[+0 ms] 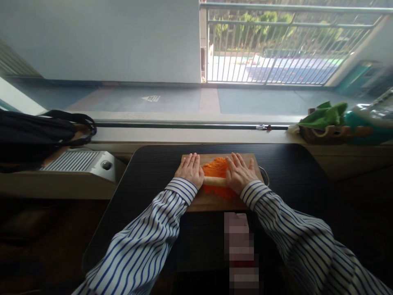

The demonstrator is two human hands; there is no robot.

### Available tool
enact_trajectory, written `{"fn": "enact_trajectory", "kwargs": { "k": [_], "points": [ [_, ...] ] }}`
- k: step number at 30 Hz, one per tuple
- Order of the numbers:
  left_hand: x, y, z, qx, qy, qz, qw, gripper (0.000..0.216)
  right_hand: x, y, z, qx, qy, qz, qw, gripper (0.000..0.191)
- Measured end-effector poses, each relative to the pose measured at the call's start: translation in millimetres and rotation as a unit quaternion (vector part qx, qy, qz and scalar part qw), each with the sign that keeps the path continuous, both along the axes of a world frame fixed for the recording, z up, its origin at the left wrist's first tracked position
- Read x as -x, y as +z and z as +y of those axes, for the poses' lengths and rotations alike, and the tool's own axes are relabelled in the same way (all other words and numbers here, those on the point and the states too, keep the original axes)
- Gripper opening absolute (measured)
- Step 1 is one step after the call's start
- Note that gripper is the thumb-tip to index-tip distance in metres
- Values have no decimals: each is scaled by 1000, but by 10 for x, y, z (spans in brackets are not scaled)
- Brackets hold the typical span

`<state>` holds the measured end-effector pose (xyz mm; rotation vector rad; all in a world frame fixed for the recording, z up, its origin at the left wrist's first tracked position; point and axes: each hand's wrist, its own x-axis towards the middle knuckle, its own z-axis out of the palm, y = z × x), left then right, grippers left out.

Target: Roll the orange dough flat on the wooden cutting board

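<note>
Seemingly, left hand and right hand work a rolling pin flat-palmed over orange stuff on the board, likely needing even pressure next

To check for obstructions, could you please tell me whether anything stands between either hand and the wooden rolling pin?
Nothing visible does: the left hand and right hand lie directly over opposite ends of the wooden rolling pin.

Two hands, one rolling pin — one board, one table.
</note>
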<state>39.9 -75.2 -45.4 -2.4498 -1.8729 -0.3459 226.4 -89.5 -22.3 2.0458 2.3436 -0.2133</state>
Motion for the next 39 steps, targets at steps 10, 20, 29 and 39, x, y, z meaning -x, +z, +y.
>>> {"fn": "enact_trajectory", "kwargs": {
  "k": [10,20,29,39],
  "points": [
    [88,-14,-367,0,-25,15,1000,54,53,-34,-431,-66,33,-13,997,51],
    [93,-8,-393,-10,-27,7,1000,54,63,-3,-411,-77,40,-35,996,51],
    [14,-33,-64,-14,2,-15,1000,52,7,4,42,-13,23,-25,999,52],
    [9,-22,23,7,0,1,1000,53,-11,17,107,-16,27,-13,999,53]
  ]
}}
